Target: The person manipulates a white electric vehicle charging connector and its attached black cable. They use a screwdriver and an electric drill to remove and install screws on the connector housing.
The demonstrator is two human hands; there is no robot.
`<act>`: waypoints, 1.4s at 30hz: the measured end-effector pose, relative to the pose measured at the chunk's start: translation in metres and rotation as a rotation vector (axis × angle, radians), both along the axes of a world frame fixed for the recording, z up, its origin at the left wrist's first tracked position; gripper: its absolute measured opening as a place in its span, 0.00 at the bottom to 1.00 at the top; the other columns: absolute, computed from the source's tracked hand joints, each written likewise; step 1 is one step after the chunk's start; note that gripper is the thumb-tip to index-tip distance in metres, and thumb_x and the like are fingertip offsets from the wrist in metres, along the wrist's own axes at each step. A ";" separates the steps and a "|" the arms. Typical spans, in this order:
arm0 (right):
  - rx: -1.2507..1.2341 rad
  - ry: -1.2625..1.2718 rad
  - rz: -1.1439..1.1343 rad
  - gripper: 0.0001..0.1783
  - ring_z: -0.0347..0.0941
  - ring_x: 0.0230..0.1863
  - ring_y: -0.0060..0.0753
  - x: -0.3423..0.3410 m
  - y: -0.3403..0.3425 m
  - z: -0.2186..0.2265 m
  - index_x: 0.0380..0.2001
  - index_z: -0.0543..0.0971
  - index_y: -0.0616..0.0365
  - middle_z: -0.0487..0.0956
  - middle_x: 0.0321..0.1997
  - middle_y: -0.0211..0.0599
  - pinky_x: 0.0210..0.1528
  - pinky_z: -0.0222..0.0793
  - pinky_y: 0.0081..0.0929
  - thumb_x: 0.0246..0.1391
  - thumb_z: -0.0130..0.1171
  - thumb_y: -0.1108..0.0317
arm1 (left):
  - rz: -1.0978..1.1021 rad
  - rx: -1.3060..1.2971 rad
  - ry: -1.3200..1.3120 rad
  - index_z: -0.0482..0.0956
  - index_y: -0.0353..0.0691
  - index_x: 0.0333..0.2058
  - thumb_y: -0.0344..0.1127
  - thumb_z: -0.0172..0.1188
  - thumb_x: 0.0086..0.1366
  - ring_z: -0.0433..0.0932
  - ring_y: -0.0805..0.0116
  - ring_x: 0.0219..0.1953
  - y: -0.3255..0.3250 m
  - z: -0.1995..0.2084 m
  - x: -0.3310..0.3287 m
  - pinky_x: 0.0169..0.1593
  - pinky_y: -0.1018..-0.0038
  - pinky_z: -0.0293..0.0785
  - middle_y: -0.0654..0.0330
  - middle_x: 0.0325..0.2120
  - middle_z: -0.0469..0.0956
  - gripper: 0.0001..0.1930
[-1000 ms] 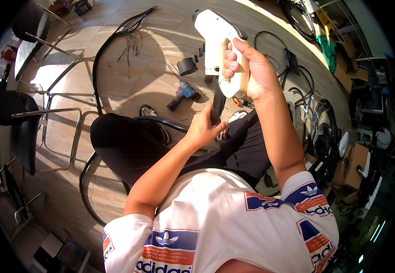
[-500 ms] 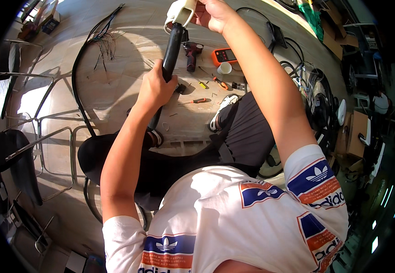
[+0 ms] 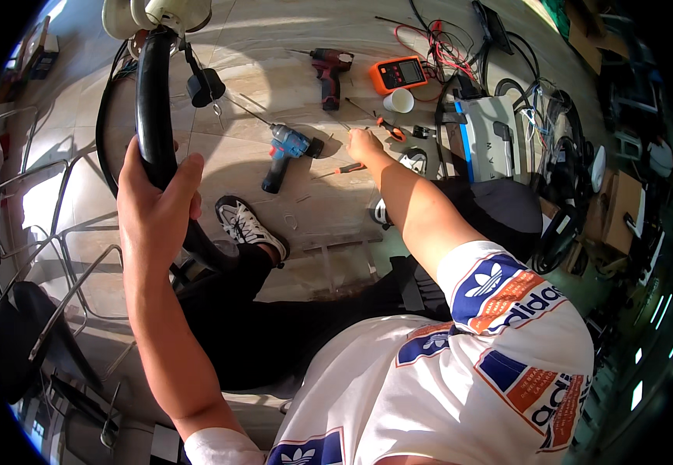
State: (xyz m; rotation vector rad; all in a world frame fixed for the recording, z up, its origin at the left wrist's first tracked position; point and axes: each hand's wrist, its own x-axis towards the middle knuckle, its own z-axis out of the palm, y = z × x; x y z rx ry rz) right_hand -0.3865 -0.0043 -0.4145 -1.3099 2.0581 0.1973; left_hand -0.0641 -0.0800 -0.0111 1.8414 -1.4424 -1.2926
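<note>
My left hand [image 3: 157, 205] is closed round a thick black cable [image 3: 155, 101], raised at the left. At the cable's upper end is a white plug housing [image 3: 123, 17], cut off by the picture's top edge. A black round cap [image 3: 205, 87] hangs beside it. My right hand [image 3: 361, 146] reaches down to the floor tools with curled fingers; what they grip is hidden. Close by lie orange-and-black pliers [image 3: 391, 130] and an orange-handled tool [image 3: 350, 167]. A blue cordless drill [image 3: 290, 142] lies between my hands, with a red-and-black cordless drill [image 3: 329, 76] beyond.
An orange multimeter [image 3: 400, 74] and a white cup [image 3: 398, 101] are past my right hand. A grey-white case [image 3: 485, 136] and coiled black cables [image 3: 565, 155] stand at the right. Metal chair frames [image 3: 57, 225] fill the left side. My shoe [image 3: 245, 225] rests on the tiled floor.
My left hand has moved left with the cable and plug housing. My right hand has left the housing and come down to the tools, where a yellow-handled screwdriver showed before.
</note>
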 end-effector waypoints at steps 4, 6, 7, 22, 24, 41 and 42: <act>-0.118 0.250 -0.054 0.18 0.78 0.53 0.58 0.011 -0.005 -0.027 0.48 0.77 0.55 0.78 0.52 0.53 0.52 0.78 0.48 0.53 0.66 0.65 | 0.101 -0.001 0.009 0.71 0.33 0.44 0.31 0.64 0.64 0.68 0.77 0.17 -0.004 -0.002 0.011 0.23 0.80 0.63 0.65 0.19 0.69 0.14; -0.099 0.211 -0.039 0.18 0.77 0.54 0.57 0.004 -0.008 -0.042 0.47 0.77 0.55 0.77 0.53 0.53 0.53 0.77 0.48 0.53 0.66 0.66 | 0.124 0.024 -0.001 0.71 0.34 0.45 0.30 0.63 0.65 0.67 0.77 0.17 -0.008 -0.008 0.016 0.24 0.80 0.63 0.65 0.20 0.68 0.14; -0.089 0.195 -0.033 0.18 0.77 0.54 0.57 -0.003 -0.009 -0.049 0.47 0.77 0.56 0.77 0.53 0.53 0.53 0.77 0.48 0.53 0.66 0.66 | 0.143 0.019 0.005 0.70 0.34 0.46 0.31 0.63 0.65 0.66 0.77 0.17 -0.011 -0.008 0.017 0.24 0.80 0.63 0.65 0.20 0.68 0.14; -0.490 -0.174 0.109 0.12 0.80 0.37 0.64 0.010 -0.055 0.059 0.41 0.73 0.61 0.81 0.34 0.61 0.42 0.74 0.54 0.61 0.51 0.64 | 0.200 0.024 0.223 0.70 0.33 0.46 0.32 0.65 0.61 0.67 0.77 0.17 -0.012 -0.006 0.052 0.24 0.79 0.66 0.65 0.21 0.67 0.18; -0.733 -0.274 0.104 0.14 0.80 0.39 0.63 0.026 -0.078 0.105 0.43 0.74 0.63 0.82 0.36 0.58 0.42 0.75 0.49 0.62 0.53 0.63 | 0.173 -0.011 0.195 0.73 0.32 0.45 0.35 0.66 0.60 0.71 0.75 0.17 -0.013 -0.005 0.051 0.25 0.77 0.68 0.65 0.18 0.70 0.19; -0.989 -0.445 0.547 0.11 0.80 0.29 0.60 0.234 -0.123 0.431 0.33 0.79 0.70 0.79 0.27 0.62 0.33 0.74 0.43 0.58 0.52 0.71 | 0.021 -0.109 -0.036 0.72 0.34 0.36 0.42 0.66 0.62 0.78 0.71 0.22 -0.008 -0.011 0.069 0.30 0.73 0.74 0.59 0.19 0.78 0.17; -0.950 -0.397 0.592 0.11 0.79 0.30 0.62 0.239 -0.132 0.429 0.32 0.79 0.70 0.78 0.27 0.62 0.34 0.75 0.44 0.58 0.52 0.71 | 0.018 -0.107 -0.038 0.72 0.34 0.36 0.42 0.65 0.62 0.79 0.71 0.22 -0.007 -0.012 0.070 0.30 0.73 0.75 0.59 0.19 0.78 0.17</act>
